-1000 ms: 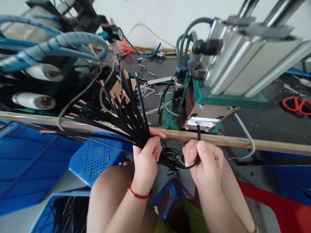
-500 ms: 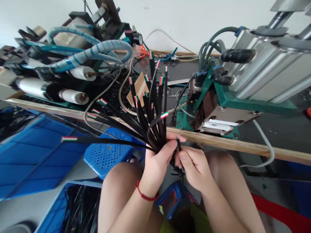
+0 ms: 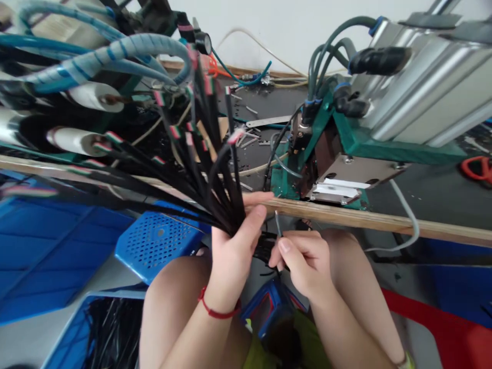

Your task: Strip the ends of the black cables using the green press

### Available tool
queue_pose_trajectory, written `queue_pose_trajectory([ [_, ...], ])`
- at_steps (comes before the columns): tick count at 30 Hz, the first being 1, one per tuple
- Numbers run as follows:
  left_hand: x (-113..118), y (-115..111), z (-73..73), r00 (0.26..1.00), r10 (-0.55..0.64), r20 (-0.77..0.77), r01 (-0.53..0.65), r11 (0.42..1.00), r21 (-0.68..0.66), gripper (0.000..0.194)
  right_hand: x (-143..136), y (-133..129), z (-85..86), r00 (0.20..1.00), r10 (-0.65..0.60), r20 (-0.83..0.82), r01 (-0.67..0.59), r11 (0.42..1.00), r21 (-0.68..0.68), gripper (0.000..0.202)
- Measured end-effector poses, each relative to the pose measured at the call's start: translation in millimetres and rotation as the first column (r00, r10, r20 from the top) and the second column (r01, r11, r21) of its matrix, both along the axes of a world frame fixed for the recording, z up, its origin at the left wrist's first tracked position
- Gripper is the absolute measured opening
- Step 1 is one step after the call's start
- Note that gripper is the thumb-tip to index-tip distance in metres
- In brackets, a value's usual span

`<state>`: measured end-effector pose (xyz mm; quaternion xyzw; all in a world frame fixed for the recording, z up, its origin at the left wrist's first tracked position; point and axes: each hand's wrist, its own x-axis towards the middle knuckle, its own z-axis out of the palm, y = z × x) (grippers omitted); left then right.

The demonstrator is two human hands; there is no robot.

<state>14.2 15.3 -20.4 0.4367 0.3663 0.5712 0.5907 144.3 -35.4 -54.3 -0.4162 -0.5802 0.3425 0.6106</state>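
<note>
Head view: A seated person works at a counter [image 3: 384, 220], the step in hand apparently the handling of one cable apart from the rest. The left hand [image 3: 232, 251] wraps its fingers around a bundle of black cables [image 3: 226, 200], whose colored ends fan up and outward beyond the grip. Between the hands, the right hand [image 3: 305, 261] pinches a single cable [image 3: 278, 224], its tip protruding above the fingers, clear of the machine [image 3: 418, 97]. Any next move likely calls for keeping both grips steady.
</note>
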Motion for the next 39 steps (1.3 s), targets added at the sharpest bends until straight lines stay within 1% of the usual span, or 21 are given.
queue_pose_trajectory([
  [3,2.1,3.9,-1.1,0.999,-0.012,0.05,0.01,0.999,0.042,0.018,7.4,-5.1,0.9,0.98,-0.077,-0.183,0.083,0.996,0.026,0.051],
  [5,5.2,4.9,-1.9,0.998,0.005,0.069,-0.009,0.998,0.063,0.018,12.9,-5.4,3.3,0.936,-0.124,-0.33,0.13,0.992,-0.003,0.049],
  [7,8.7,4.2,-2.3,0.998,0.014,0.069,-0.019,0.997,0.069,0.018,17.4,-3.1,8.0,0.877,-0.168,-0.45,0.156,0.986,-0.063,0.049],
  [9,12.3,3.0,-2.0,0.998,0.02,0.059,-0.024,0.997,0.076,0.017,20.3,0.4,14.3,0.83,-0.202,-0.52,0.163,0.979,-0.12,0.049],
  [11,15.7,2.5,-1.2,0.998,0.025,0.059,-0.03,0.994,0.102,0.015,22.0,3.7,20.4,0.8,-0.231,-0.554,0.176,0.973,-0.152,0.048],
  [15,20.8,5.1,-0.2,0.993,0.041,0.114,-0.056,0.99,0.131,0.015,24.9,8.6,27.7,0.785,-0.281,-0.552,0.21,0.959,-0.19,0.048],
  [19,23.5,9.4,-1.5,0.987,0.054,0.148,-0.069,0.993,0.096,0.02,26.5,14.2,30.3,0.781,-0.296,-0.55,0.219,0.954,-0.203,0.049],
  [25,28.3,11.8,-1.6,0.984,0.058,0.167,-0.068,0.996,0.057,0.017,23.6,19.8,33.8,0.766,-0.287,-0.576,0.224,0.958,-0.18,0.049],
  [31,27.6,8.8,-1.1,0.991,0.064,0.117,-0.071,0.996,0.055,0.019,24.7,18.6,36.7,0.792,-0.293,-0.536,0.212,0.955,-0.208,0.052],
  [39,29.7,11.2,-2.2,0.991,0.073,0.114,-0.078,0.996,0.034,0.014,24.4,17.7,35.1,0.831,-0.31,-0.462,0.229,0.947,-0.224,0.057],
])
